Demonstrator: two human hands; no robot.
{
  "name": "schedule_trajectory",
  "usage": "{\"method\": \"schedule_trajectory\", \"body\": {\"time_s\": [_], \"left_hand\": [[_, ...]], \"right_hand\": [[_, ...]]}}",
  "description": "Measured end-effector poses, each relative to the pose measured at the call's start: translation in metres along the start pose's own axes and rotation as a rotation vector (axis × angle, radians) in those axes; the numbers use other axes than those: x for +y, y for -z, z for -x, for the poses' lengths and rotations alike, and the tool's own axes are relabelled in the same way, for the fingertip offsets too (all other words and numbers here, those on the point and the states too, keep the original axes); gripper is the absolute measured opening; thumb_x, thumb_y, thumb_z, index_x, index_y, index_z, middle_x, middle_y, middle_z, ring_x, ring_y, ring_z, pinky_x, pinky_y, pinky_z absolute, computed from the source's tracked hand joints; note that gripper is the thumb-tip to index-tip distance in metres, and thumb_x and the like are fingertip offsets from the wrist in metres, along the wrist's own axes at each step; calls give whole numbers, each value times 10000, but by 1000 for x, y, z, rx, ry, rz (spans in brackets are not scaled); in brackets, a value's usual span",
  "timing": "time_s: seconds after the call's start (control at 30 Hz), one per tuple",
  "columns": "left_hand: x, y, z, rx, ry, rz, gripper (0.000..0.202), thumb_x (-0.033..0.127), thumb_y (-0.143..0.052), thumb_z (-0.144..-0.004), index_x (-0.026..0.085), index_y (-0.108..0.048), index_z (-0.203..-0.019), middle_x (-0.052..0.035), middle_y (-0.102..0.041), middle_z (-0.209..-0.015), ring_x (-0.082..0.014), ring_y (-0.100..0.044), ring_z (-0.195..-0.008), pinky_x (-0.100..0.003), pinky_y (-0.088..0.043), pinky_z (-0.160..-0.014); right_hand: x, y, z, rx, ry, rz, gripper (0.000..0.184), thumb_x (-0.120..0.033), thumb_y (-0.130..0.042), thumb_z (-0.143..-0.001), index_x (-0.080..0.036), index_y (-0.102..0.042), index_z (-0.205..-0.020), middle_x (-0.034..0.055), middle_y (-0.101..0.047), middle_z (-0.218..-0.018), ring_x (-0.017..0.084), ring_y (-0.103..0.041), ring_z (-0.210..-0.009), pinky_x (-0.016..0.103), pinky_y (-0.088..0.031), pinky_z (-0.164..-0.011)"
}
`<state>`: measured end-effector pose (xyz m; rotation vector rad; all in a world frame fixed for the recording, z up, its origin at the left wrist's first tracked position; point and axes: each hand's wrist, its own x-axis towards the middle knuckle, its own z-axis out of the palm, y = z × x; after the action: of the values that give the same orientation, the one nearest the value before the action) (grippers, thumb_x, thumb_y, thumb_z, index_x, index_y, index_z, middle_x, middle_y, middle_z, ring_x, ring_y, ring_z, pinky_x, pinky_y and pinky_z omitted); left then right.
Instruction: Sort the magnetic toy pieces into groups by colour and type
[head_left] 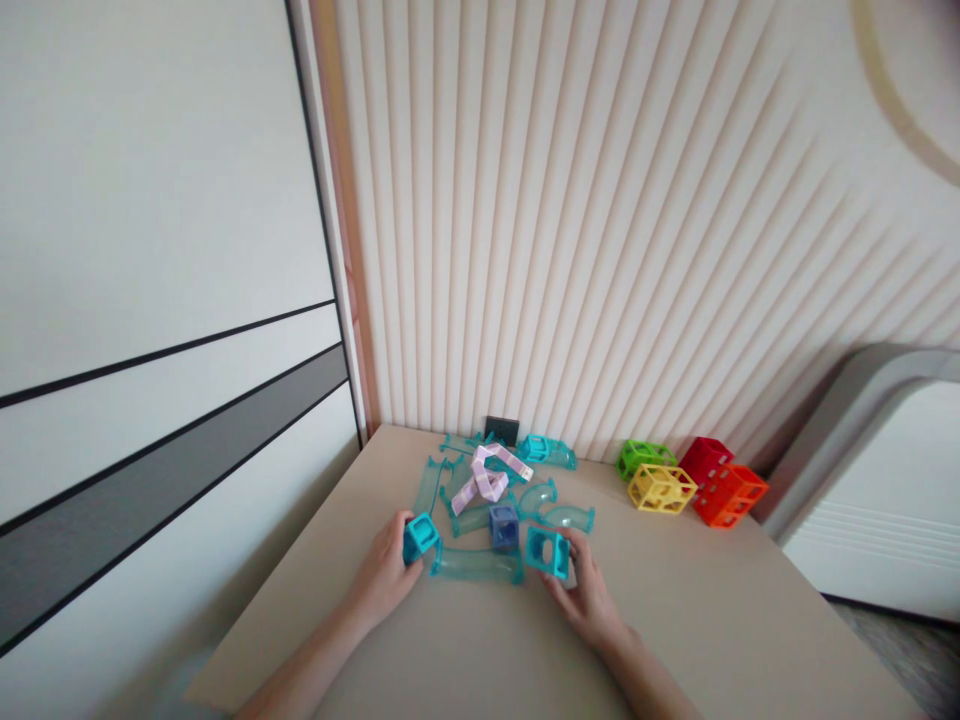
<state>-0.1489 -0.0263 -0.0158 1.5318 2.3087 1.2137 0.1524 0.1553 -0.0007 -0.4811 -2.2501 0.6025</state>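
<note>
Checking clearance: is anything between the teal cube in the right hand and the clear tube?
Nothing visible. The teal cube in the right hand sits right at the end of the clear tube; the blue cube stands just behind them, not between.

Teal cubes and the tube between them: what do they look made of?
Left teal cube, in the left hand, and right teal cube, in the right hand: probably moulded plastic, opaque and slightly glossy, with open window-like faces. Tube: seemingly translucent blue-green plastic, since the pale table shows faintly through it.
</note>
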Motion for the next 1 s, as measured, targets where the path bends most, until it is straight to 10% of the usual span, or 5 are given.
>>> {"method": "schedule_trajectory", "body": {"time_s": [0.23,0.63,0.8,1.0], "left_hand": [[8,7,-3,-20,43,104,334,415,-627,-870,212,-551,-1124,-122,-741,-1056,-304,-721,-1006,-434,-561,-877],[28,24,-7,144,168,400,427,563,-585,-924,213,-535,-1164,-64,-721,-975,-254,-704,-909,-380,-540,-840],[54,35,-36,44,69,539,460,499,-611,-933,213,-498,-1275,-91,-691,-1155,-245,-681,-1054,-380,-515,-955],[109,46,-94,-192,7,683,606,371,-744,-841,236,-421,-1335,-65,-693,-1166,-221,-680,-1038,-355,-521,-922]], "right_hand": [[-50,-20,-9,-366,325,-40,601,-274,-605,-944,-248,-363,-1494,128,-614,-1446,260,-535,-1389,435,-446,-1154],[-47,-21,-3,-341,-11,-126,500,-280,-623,-931,-279,-470,-1407,109,-655,-1371,269,-660,-1221,375,-533,-1035],[-43,-27,-13,-57,-141,-352,477,-374,-638,-952,-275,-500,-1398,105,-661,-1359,264,-644,-1231,386,-533,-1021],[-66,-7,-101,335,-373,-690,471,-619,-657,-892,-211,-676,-1125,79,-763,-1078,245,-711,-968,340,-576,-850]]}}
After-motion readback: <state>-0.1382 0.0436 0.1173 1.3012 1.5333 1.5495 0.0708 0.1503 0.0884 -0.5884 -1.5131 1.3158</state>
